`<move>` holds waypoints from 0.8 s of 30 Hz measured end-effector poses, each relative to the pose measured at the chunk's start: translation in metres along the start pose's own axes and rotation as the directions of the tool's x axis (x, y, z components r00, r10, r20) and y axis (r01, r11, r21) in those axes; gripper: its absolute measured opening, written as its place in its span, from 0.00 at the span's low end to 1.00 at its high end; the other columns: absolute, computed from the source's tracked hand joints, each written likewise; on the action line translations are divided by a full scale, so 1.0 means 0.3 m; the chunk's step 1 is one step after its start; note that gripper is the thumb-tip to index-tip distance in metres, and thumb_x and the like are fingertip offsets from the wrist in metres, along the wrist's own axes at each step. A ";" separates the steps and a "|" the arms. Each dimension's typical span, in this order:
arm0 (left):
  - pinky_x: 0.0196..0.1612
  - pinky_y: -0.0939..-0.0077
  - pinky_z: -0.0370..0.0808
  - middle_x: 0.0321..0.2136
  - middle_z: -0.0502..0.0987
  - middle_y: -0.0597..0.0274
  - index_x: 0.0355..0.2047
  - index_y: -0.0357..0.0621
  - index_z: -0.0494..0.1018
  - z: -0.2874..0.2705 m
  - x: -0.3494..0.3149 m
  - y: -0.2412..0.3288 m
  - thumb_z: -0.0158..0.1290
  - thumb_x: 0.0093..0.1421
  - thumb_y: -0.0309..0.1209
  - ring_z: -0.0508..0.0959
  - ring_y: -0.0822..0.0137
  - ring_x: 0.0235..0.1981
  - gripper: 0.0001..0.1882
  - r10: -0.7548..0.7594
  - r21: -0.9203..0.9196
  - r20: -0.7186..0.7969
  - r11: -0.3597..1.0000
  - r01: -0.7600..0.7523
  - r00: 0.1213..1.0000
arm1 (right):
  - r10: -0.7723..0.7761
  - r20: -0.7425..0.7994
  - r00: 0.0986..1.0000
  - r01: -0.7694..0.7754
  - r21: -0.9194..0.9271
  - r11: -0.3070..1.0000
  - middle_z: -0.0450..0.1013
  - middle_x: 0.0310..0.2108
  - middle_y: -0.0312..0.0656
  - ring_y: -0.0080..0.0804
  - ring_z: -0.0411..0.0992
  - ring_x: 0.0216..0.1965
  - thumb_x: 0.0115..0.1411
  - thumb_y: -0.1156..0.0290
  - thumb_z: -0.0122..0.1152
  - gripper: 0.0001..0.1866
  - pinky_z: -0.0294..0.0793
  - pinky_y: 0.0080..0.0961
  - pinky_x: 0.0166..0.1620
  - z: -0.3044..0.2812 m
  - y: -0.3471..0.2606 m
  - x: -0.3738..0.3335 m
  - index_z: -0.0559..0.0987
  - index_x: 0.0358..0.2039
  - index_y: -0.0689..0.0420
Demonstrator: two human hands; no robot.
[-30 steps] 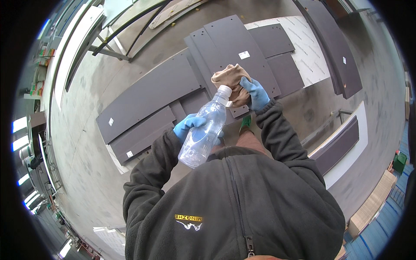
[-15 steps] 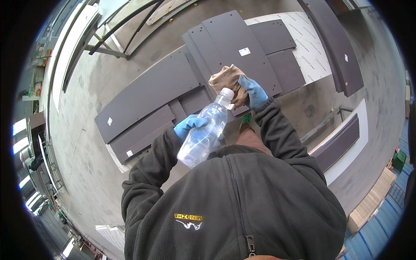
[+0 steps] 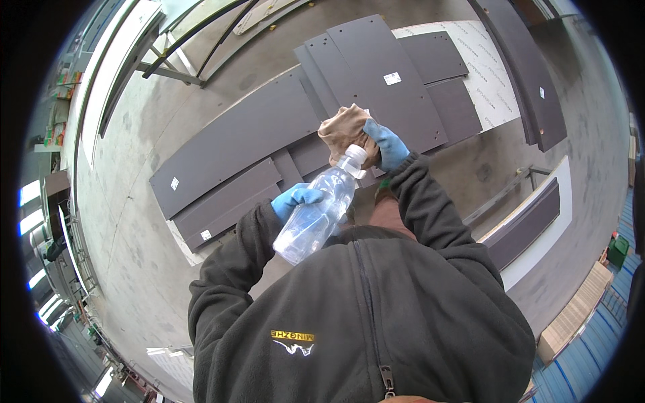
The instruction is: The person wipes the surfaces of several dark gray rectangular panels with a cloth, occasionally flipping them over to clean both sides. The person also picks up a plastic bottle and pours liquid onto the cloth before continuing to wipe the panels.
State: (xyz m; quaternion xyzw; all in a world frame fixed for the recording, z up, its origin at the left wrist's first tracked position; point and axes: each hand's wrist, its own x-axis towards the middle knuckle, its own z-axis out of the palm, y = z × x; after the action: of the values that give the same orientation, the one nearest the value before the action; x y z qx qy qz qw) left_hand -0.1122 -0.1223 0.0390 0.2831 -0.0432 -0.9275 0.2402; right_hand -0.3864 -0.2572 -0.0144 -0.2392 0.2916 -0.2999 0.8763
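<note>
In my blue-gloved left hand (image 3: 299, 199) is a clear plastic bottle (image 3: 316, 213), gripped round its body and tilted with the white cap end up and to the right. My right hand (image 3: 388, 144), gloved in blue too, clutches a crumpled tan cloth (image 3: 348, 131) just beyond the bottle's neck. The cap lies against or very close in front of the cloth; I cannot tell if they touch. Beneath the hands lie dark grey panels (image 3: 383, 54), stacked and overlapping, some with small holes and white labels.
A patterned white sheet (image 3: 480, 74) lies under the panels at the far right. More dark panels (image 3: 537, 101) stand beyond it. At right, a metal frame (image 3: 500, 195) sits beside a white board bearing a dark panel (image 3: 527, 218). A metal-legged rack (image 3: 175, 74) stands far left.
The cloth has shifted slightly left and bunched differently in my right hand. The bottle stays in my left hand, nearly in place. The panels sit slightly lower and farther right in view.
</note>
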 end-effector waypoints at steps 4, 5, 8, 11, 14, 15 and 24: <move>0.43 0.65 0.87 0.40 0.85 0.53 0.53 0.33 0.77 0.007 0.024 0.005 0.62 0.65 0.39 0.87 0.62 0.35 0.23 -0.091 -0.037 -0.053 0.995 0.089 0.994 | 0.030 0.004 1.000 -0.030 -0.046 0.998 0.75 0.54 0.45 0.32 0.76 0.54 0.76 0.51 0.50 0.29 0.77 0.33 0.58 -0.030 0.009 -0.034 0.71 0.62 0.65; 0.43 0.64 0.87 0.40 0.85 0.52 0.52 0.33 0.77 0.009 0.039 0.008 0.62 0.65 0.39 0.87 0.61 0.35 0.23 -0.065 -0.063 -0.053 0.996 0.062 0.996 | 0.046 -0.032 0.998 -0.048 -0.070 0.996 0.75 0.55 0.45 0.32 0.76 0.54 0.76 0.51 0.50 0.29 0.77 0.33 0.59 -0.049 0.000 -0.045 0.71 0.62 0.65; 0.45 0.61 0.86 0.42 0.84 0.49 0.52 0.32 0.77 0.009 0.088 0.038 0.61 0.65 0.37 0.87 0.58 0.38 0.22 -0.041 -0.151 -0.025 0.988 0.036 0.999 | 0.013 -0.035 0.999 -0.012 0.022 1.000 0.75 0.54 0.45 0.32 0.76 0.53 0.76 0.50 0.50 0.29 0.77 0.32 0.58 -0.094 -0.012 -0.047 0.71 0.61 0.65; 0.55 0.45 0.82 0.48 0.81 0.36 0.60 0.32 0.71 0.015 0.146 0.096 0.63 0.62 0.38 0.84 0.39 0.47 0.30 -0.089 -0.252 -0.008 0.964 0.084 0.996 | 0.011 -0.077 0.997 -0.007 0.055 0.998 0.75 0.54 0.45 0.31 0.76 0.52 0.76 0.50 0.50 0.30 0.76 0.31 0.59 -0.141 -0.041 -0.008 0.72 0.61 0.66; 0.54 0.52 0.83 0.48 0.81 0.43 0.60 0.32 0.71 0.037 0.220 0.166 0.64 0.61 0.37 0.85 0.50 0.46 0.31 -0.067 0.007 -0.121 0.998 0.068 0.990 | 0.001 -0.069 0.998 -0.002 -0.018 1.000 0.75 0.55 0.45 0.32 0.75 0.53 0.76 0.50 0.49 0.30 0.76 0.31 0.59 -0.189 -0.095 0.070 0.72 0.61 0.67; 0.54 0.55 0.83 0.48 0.82 0.45 0.60 0.33 0.71 0.042 0.254 0.198 0.64 0.61 0.37 0.85 0.53 0.45 0.31 -0.053 0.141 -0.158 0.987 0.076 0.986 | 0.025 -0.133 0.991 -0.031 -0.041 0.999 0.75 0.55 0.44 0.32 0.75 0.54 0.76 0.51 0.49 0.29 0.75 0.31 0.60 -0.207 -0.118 0.094 0.72 0.61 0.67; 0.64 0.62 0.74 0.60 0.74 0.47 0.72 0.42 0.57 -0.012 0.732 0.355 0.72 0.45 0.41 0.75 0.51 0.62 0.56 0.477 0.965 -0.207 0.241 0.100 0.854 | -0.239 -0.403 0.883 0.223 -0.088 0.971 0.73 0.59 0.47 0.36 0.74 0.60 0.75 0.52 0.52 0.30 0.76 0.35 0.64 -0.474 -0.365 0.091 0.70 0.65 0.63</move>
State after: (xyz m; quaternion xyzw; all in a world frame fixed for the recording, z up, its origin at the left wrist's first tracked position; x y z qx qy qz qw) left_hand -0.2245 -0.3192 -0.0516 0.5736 -0.5700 -0.5723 0.1363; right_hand -0.5041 -0.3875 -0.0612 -0.2208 0.4443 -0.4397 0.7486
